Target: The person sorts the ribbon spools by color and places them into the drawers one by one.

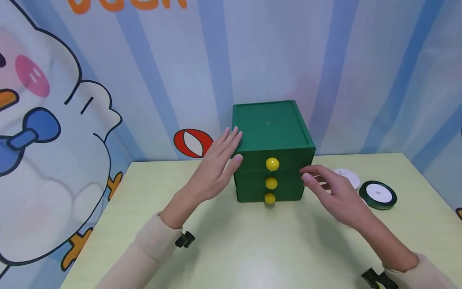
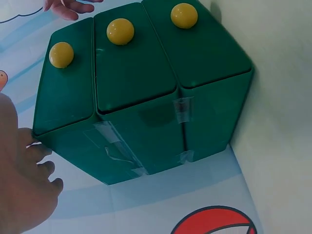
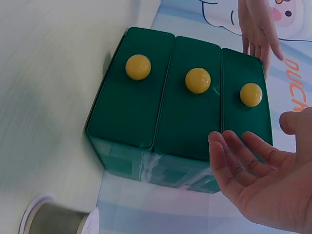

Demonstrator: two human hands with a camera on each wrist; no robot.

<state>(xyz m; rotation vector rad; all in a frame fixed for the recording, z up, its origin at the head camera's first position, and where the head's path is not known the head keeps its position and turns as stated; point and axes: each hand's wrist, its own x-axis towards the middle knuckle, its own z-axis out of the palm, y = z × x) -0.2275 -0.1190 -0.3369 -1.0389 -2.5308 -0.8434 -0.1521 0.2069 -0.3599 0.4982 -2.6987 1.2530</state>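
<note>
A green box of three stacked drawers (image 1: 272, 128) stands on the table, each drawer front bearing a round yellow knob (image 1: 272, 163). All three drawers are closed, and clear tape (image 2: 183, 110) joins them along the side. My left hand (image 1: 215, 168) is at the upper left side of the box, fingers extended along its edge; whether it touches is hard to tell. By the right side of the box is my right hand (image 1: 337, 196), fingers loosely bent with nothing between them. In the right wrist view its fingertips (image 3: 217, 139) appear close to the box's front corner.
To the right lies a ribbon spool (image 1: 377, 195) with a dark green rim and white centre. Beside it a white spool (image 1: 347, 176) is partly hidden behind my right hand. A striped backdrop with cartoon drawings (image 1: 260, 52) rises behind the pale table (image 1: 274, 249).
</note>
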